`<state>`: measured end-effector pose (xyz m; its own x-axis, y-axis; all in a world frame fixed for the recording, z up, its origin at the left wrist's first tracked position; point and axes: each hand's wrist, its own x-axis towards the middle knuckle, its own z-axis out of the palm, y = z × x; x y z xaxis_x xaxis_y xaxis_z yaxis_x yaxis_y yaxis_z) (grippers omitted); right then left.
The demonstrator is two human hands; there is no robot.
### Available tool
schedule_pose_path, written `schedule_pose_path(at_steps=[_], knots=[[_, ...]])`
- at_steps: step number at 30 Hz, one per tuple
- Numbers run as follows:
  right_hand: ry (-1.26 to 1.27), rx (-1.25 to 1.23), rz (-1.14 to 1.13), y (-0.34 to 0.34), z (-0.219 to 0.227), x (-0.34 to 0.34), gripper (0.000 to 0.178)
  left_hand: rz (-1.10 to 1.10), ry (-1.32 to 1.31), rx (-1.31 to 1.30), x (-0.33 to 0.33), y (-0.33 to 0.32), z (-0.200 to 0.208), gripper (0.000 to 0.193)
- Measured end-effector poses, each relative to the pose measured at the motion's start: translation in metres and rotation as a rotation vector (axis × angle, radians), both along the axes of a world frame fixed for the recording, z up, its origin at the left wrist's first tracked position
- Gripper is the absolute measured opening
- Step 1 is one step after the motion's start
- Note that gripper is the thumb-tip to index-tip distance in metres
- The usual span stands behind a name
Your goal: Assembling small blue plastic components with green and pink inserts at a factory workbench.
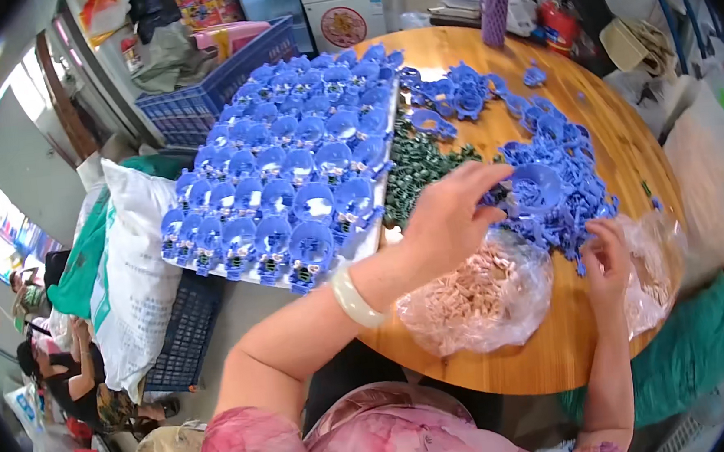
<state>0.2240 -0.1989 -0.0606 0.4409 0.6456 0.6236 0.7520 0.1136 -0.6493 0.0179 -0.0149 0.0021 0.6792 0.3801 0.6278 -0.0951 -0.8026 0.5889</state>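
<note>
My left hand point(456, 210), with a pale bangle point(355, 298) on its wrist, reaches over the table. Its thumb and fingers close on the left edge of a round blue plastic cup point(538, 188). A small dark part shows between the fingertips. Beneath and around the cup lies a heap of small blue plastic parts point(566, 154). At the heap's near right edge is my right hand point(606, 256), fingers curled together. Whatever they hold is too small to make out. Between my hands sits a clear bag of small pinkish-beige parts point(474, 298).
Left of the heap, rows of blue cup assemblies fill a white board point(245, 276). Dark green parts point(419, 166) lie beside it. Another clear bag point(651, 272) touches the round wooden table's point(481, 376) right edge. A purple holder point(494, 11) stands far back. At left, a person point(75, 371) sits beyond a white sack point(141, 265).
</note>
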Motion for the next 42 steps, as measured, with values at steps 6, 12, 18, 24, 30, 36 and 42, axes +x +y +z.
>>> schedule_pose_path(at_steps=[6,12,18,24,30,36,42], knots=[[0.063,-0.054,0.044,0.002,0.003,-0.003,0.025,0.199,0.001,-0.135,-0.036,0.098,0.034,0.038],[0.072,-0.121,0.082,0.011,0.000,-0.001,0.024,0.621,0.160,0.173,-0.044,0.212,0.059,0.046],[0.089,-0.181,0.066,0.008,-0.005,0.008,0.024,0.702,0.244,0.108,-0.026,0.254,0.045,0.046],[0.128,-0.216,0.106,0.011,-0.005,0.006,0.025,0.720,0.273,0.214,0.001,0.254,0.013,0.045],[0.149,-0.210,0.097,0.010,-0.004,0.008,0.024,0.828,0.415,0.300,0.019,0.244,-0.003,0.033],[0.148,-0.207,0.094,0.009,-0.001,0.006,0.023,0.854,0.482,0.365,0.024,0.242,-0.015,0.028],[0.138,-0.207,0.099,0.009,0.002,0.005,0.021,0.853,0.528,0.333,0.023,0.236,-0.019,0.029]])
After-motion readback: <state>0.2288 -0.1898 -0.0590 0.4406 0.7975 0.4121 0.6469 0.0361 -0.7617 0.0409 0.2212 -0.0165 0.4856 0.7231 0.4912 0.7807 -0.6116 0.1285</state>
